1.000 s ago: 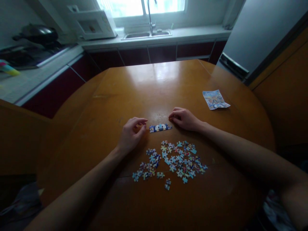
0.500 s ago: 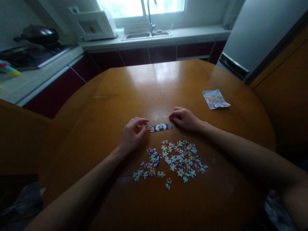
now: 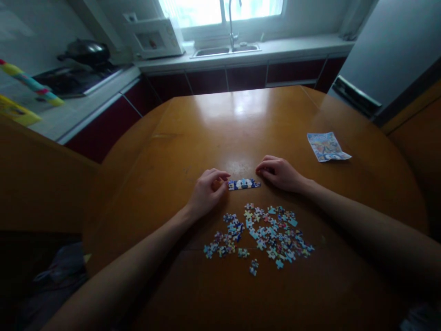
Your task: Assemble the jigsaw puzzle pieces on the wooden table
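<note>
Many loose pieces (image 3: 274, 232) lie on the table (image 3: 200, 142), nearer the person than the joined strip (image 3: 244, 184). The left hand (image 3: 206, 192) has its fingers bent at the strip's left end; whether they grip it, I cannot tell. The right hand (image 3: 280, 174) is curled just beyond the right end, its grasp unclear.
</note>
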Available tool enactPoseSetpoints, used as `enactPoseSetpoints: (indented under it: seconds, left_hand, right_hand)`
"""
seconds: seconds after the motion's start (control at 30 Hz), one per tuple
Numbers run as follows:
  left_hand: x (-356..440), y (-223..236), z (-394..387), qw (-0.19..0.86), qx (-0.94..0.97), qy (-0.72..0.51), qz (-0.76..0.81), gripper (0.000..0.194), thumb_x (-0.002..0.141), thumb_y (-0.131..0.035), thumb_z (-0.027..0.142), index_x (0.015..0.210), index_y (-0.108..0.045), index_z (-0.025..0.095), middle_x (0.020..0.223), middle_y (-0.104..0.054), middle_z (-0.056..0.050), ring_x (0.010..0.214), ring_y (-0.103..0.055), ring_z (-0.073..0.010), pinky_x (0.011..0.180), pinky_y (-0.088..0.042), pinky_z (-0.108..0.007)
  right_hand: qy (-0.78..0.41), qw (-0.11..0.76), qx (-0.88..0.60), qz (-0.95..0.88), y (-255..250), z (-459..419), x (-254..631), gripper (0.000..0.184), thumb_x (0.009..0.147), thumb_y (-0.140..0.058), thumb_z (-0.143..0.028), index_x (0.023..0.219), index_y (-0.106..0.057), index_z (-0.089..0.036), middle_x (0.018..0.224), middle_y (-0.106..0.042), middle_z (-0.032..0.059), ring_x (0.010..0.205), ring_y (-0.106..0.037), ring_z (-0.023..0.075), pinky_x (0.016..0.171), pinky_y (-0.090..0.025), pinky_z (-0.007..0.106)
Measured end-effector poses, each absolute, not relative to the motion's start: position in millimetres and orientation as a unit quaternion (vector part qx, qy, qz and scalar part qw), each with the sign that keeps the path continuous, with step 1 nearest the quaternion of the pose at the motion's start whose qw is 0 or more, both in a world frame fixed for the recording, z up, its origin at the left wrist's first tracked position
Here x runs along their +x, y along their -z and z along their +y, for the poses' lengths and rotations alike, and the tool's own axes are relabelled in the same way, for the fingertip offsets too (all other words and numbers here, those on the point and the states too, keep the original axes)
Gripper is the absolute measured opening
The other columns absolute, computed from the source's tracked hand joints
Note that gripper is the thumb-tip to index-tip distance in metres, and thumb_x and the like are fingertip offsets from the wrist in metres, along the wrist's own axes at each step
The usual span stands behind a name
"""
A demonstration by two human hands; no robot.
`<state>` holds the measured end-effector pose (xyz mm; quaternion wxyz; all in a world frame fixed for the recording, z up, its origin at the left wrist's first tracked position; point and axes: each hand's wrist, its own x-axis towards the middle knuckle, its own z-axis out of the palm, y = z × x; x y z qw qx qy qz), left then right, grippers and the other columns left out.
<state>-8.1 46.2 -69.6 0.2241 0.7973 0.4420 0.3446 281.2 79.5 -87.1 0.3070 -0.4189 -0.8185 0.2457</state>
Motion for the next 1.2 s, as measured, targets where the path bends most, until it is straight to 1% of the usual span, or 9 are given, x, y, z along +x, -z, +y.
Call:
enactPoseSetpoints:
  seconds: [0.1,0.2,0.27,0.4,0.57,0.67,0.87,1.03,1.2]
  left_hand:
    - [-7,69,46,0.217,0.807,-0.342,0.429,0.014,0.092,-0.062,0.019,0.103,-0.070,0.019,0.095,-0.069,-0.006,0.092,-0.061,-0.0197,0.084,-0.051,-0.037]
    - [-10,62,44,0.220,0.832,-0.308,0.405,0.012,0.092,-0.064,0.019,0.102,-0.071,0.019,0.096,-0.069,-0.005,0.095,-0.061,-0.0196,0.088,-0.049,-0.036]
    - [-14,52,39,0.244,0.857,-0.251,0.379,0.010,0.092,-0.066,0.021,0.101,-0.072,0.021,0.096,-0.068,-0.005,0.095,-0.061,-0.0192,0.087,-0.049,-0.035]
    - [-22,30,27,0.298,0.886,-0.115,0.337,0.009,0.092,-0.069,0.026,0.095,-0.077,0.024,0.096,-0.068,-0.004,0.087,-0.062,-0.0169,0.078,-0.049,-0.029]
    - [-28,21,25,0.338,0.885,-0.042,0.319,0.014,0.088,-0.071,0.018,0.096,-0.079,0.026,0.098,-0.070,-0.002,0.087,-0.063,-0.0153,0.079,-0.048,-0.026]
    - [-30,24,27,0.346,0.881,-0.029,0.321,0.015,0.084,-0.075,0.017,0.096,-0.079,0.025,0.097,-0.070,-0.002,0.087,-0.064,-0.0157,0.079,-0.048,-0.026]
    - [-29,25,24,0.372,0.864,-0.023,0.338,0.019,0.079,-0.080,0.019,0.097,-0.078,0.023,0.094,-0.068,-0.001,0.076,-0.062,-0.0124,0.068,-0.046,-0.023]
    - [-26,27,26,0.376,0.861,-0.022,0.341,0.011,0.080,-0.078,0.018,0.091,-0.077,0.020,0.092,-0.067,-0.002,0.074,-0.060,-0.0119,0.066,-0.044,-0.023]
    - [-28,34,32,0.396,0.849,-0.054,0.344,0.007,0.083,-0.076,0.021,0.088,-0.077,0.017,0.088,-0.066,-0.004,0.072,-0.059,-0.0119,0.065,-0.045,-0.024]
  right_hand:
    - [-0.248,0.309,-0.413,-0.820,87,80,281,0.016,0.089,-0.059,-0.018,0.088,-0.075,-0.020,0.092,-0.067,0.0071,0.079,-0.061,0.0178,0.073,-0.049,0.034]
    - [-0.248,0.314,-0.412,-0.819,86,79,282,0.016,0.091,-0.058,-0.019,0.089,-0.075,-0.020,0.091,-0.067,0.0073,0.079,-0.062,0.0179,0.072,-0.049,0.033]
    - [-0.246,0.316,-0.410,-0.819,86,78,282,0.016,0.091,-0.059,-0.020,0.090,-0.075,-0.020,0.091,-0.068,0.0074,0.079,-0.062,0.0184,0.072,-0.050,0.034]
    - [-0.242,0.318,-0.402,-0.824,86,77,283,0.015,0.091,-0.059,-0.020,0.090,-0.074,-0.020,0.091,-0.069,0.0080,0.081,-0.064,0.0197,0.074,-0.051,0.035]
    - [-0.241,0.320,-0.401,-0.824,86,77,283,0.016,0.093,-0.058,-0.023,0.089,-0.074,-0.020,0.091,-0.068,0.0081,0.079,-0.063,0.0196,0.071,-0.051,0.035]
    - [-0.239,0.316,-0.401,-0.826,87,78,284,0.016,0.093,-0.059,-0.023,0.090,-0.074,-0.020,0.092,-0.068,0.0080,0.080,-0.064,0.0196,0.072,-0.051,0.035]
    - [-0.236,0.310,-0.405,-0.827,89,79,285,0.016,0.093,-0.060,-0.023,0.091,-0.075,-0.021,0.092,-0.068,0.0077,0.081,-0.064,0.0201,0.074,-0.052,0.035]
    - [-0.240,0.310,-0.402,-0.827,87,78,284,0.015,0.093,-0.059,-0.022,0.091,-0.074,-0.021,0.091,-0.068,0.0077,0.080,-0.064,0.0200,0.073,-0.051,0.035]
    - [-0.243,0.309,-0.404,-0.826,88,77,284,0.015,0.092,-0.059,-0.024,0.090,-0.074,-0.021,0.092,-0.068,0.0084,0.081,-0.064,0.0212,0.074,-0.052,0.037]
